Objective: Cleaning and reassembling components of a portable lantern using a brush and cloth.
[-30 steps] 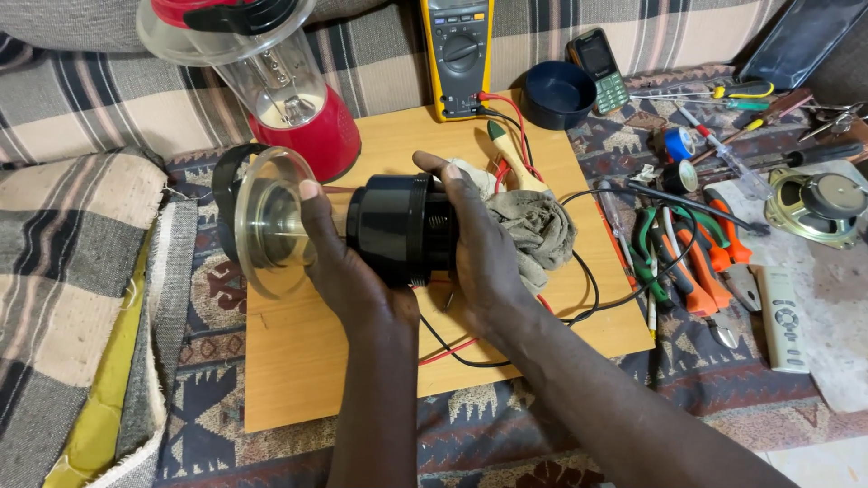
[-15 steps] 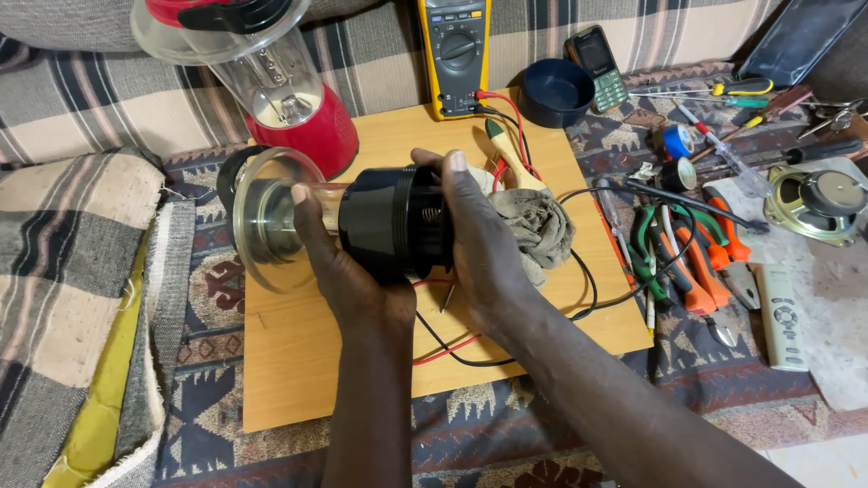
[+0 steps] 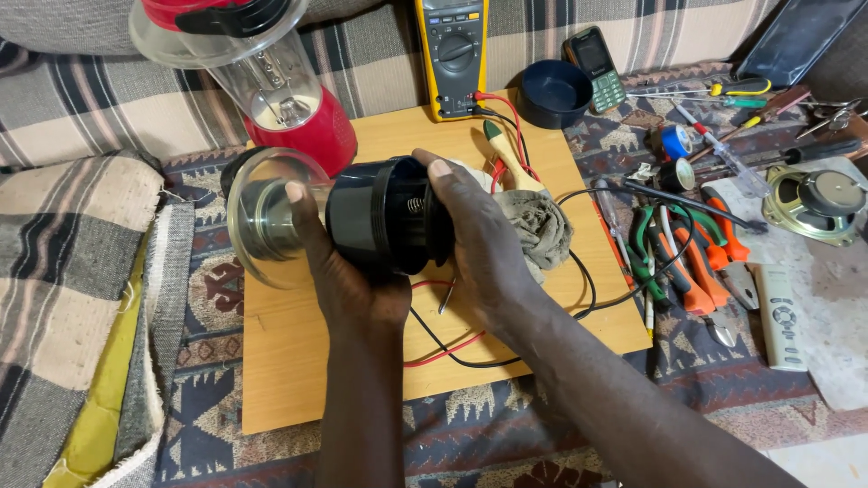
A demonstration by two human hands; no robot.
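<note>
Over the wooden board [image 3: 298, 361], in the head view, you hold a black motor part [image 3: 384, 217] lying on its side, up off the board. Your left hand [image 3: 348, 271] is closed around it from below, with the thumb up near a clear dome [image 3: 267, 217] fixed on the part's left end. Your right hand [image 3: 479, 239] is wrapped over the part's right end, fingers bent across the top. Both hands touch the part, one at each side.

Behind the board's far left corner lies a red blender jar [image 3: 271, 86], tipped over. At the board's far edge stands a yellow meter [image 3: 455, 54], and red and black wires [image 3: 452, 348] run from it across the board and under your hands. Just right of your right hand a grey rag [image 3: 538, 226] lies on the board. Past the board's far right corner sit a blue bowl [image 3: 553, 90] and a small phone [image 3: 595, 68]. Right of the board, on the rug, lie orange pliers [image 3: 696, 262], a remote [image 3: 779, 316] and a round speaker [image 3: 818, 203].
</note>
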